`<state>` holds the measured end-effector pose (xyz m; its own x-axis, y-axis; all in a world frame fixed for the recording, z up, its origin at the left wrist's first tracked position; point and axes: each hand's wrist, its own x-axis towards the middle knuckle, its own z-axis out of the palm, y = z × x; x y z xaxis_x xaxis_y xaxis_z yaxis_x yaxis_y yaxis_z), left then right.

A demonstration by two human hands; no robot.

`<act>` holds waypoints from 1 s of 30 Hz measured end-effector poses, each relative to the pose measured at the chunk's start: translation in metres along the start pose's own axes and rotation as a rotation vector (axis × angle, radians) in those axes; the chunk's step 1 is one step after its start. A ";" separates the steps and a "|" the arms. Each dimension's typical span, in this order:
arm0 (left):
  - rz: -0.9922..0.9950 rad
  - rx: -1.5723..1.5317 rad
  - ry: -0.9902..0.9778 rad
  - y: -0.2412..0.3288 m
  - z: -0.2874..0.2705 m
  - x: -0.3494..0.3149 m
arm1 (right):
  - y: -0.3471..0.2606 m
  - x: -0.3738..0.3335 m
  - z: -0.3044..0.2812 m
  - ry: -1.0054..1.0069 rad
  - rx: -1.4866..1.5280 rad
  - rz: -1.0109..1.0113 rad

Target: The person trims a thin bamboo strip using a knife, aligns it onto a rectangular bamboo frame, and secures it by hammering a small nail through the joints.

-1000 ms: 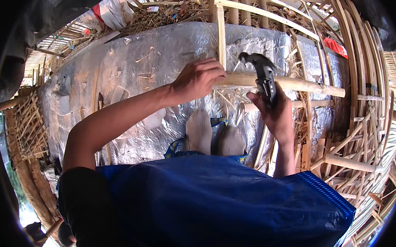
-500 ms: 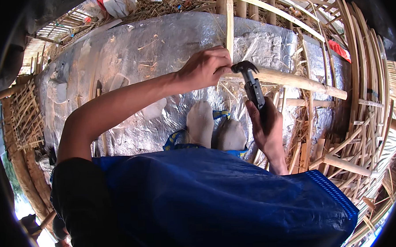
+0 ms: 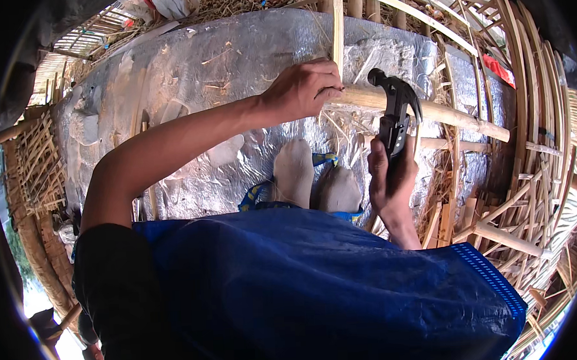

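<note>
My right hand (image 3: 392,187) grips a black claw hammer (image 3: 396,114) by its handle, with the head raised and tilted to the left. My left hand (image 3: 305,89) is closed in a pinch at the left end of a round bamboo pole (image 3: 450,115). What its fingertips hold is too small and hidden to make out. A pale bamboo strip (image 3: 338,36) runs away from me from that same pole end. Behind the hammer, the pole stretches to the right.
Silvery foil sheeting (image 3: 187,62) covers the ground, with my two feet (image 3: 294,170) on it. A blue plastic apron (image 3: 318,275) covers my lap. Stacked bamboo strips (image 3: 543,104) line the right side. A woven bamboo panel (image 3: 40,162) stands at the left.
The hammer has lifted away from my left hand, moving right and turning more upright. My left hand stays at the pole end, its fingers still pinched.
</note>
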<state>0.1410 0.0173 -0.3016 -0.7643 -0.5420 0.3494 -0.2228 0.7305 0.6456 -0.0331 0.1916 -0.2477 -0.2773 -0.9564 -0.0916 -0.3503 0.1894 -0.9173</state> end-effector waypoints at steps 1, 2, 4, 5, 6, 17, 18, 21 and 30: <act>0.007 0.002 0.002 0.001 0.000 0.001 | -0.001 0.000 0.003 -0.038 -0.117 0.001; 0.009 0.002 0.002 0.000 0.000 0.000 | -0.002 0.002 0.005 -0.078 -0.235 0.000; 0.014 0.013 0.003 -0.002 -0.001 -0.001 | -0.003 0.005 0.003 -0.116 -0.269 -0.047; 0.009 0.015 0.003 -0.001 -0.001 -0.001 | -0.003 0.005 0.002 -0.105 -0.294 -0.049; -0.009 0.012 -0.006 0.000 -0.002 -0.001 | -0.002 0.004 -0.001 -0.083 -0.229 -0.032; -0.008 0.035 -0.003 0.002 -0.003 -0.002 | -0.002 -0.002 0.000 -0.073 -0.231 -0.019; -0.008 0.022 -0.003 0.002 -0.002 -0.001 | -0.004 -0.003 0.000 -0.031 -0.091 0.020; 0.004 0.009 0.007 0.001 0.000 -0.001 | -0.004 -0.007 0.007 0.076 0.106 -0.031; -0.024 0.043 -0.019 -0.002 -0.001 -0.003 | -0.001 -0.007 0.006 -0.007 -0.083 0.021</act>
<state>0.1443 0.0167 -0.3030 -0.7695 -0.5522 0.3208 -0.2670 0.7345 0.6239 -0.0256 0.1966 -0.2485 -0.2796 -0.9534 -0.1136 -0.4178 0.2274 -0.8796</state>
